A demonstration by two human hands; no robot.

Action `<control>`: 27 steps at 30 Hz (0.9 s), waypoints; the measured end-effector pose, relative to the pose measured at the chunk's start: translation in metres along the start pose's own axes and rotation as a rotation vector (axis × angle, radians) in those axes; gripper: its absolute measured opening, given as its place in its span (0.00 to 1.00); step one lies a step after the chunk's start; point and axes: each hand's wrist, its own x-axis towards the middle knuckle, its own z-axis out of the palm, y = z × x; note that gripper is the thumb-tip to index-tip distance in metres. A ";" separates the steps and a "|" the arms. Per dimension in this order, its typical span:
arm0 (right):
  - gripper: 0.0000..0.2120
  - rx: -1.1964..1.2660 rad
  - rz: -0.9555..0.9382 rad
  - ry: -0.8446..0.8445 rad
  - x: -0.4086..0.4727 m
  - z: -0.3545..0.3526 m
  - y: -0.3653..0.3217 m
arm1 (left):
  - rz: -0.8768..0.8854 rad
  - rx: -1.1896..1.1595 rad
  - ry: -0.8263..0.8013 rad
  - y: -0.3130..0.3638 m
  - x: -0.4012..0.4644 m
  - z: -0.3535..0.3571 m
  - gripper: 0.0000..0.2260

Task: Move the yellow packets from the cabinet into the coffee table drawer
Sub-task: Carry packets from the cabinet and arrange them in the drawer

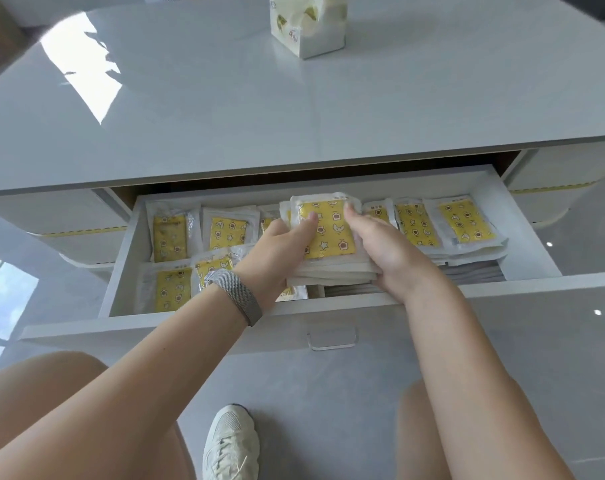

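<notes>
Packet stack (329,237) between both hands, over drawer (523,220)

White carton (308,26) with a green-yellow print stands upright near the tabletop's far edge. Pale glossy floor (329,393) below. Mesh-strap wristband (237,294). White lace-up sneaker (230,445) at the bottom edge.

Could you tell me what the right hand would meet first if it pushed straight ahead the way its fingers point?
Probably the drawer's back wall, since the right hand, gripping the packet stack, points toward it; depth is unclear.
</notes>
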 end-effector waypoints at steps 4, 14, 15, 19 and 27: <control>0.18 0.060 -0.046 0.038 0.003 -0.004 0.003 | -0.063 -0.125 -0.103 0.001 0.008 -0.005 0.12; 0.16 -0.027 -0.180 0.030 0.004 -0.011 0.006 | 0.012 -0.135 -0.157 0.000 0.016 0.014 0.18; 0.18 -0.046 -0.175 0.010 0.003 -0.011 0.007 | 0.019 -0.136 -0.163 -0.001 0.017 0.014 0.20; 0.23 -0.055 -0.259 -0.004 -0.001 -0.009 0.007 | 0.057 -0.089 -0.166 -0.001 0.017 0.012 0.37; 0.28 -0.004 -0.370 0.034 -0.007 -0.007 0.007 | 0.073 -0.224 -0.132 0.013 0.023 0.005 0.20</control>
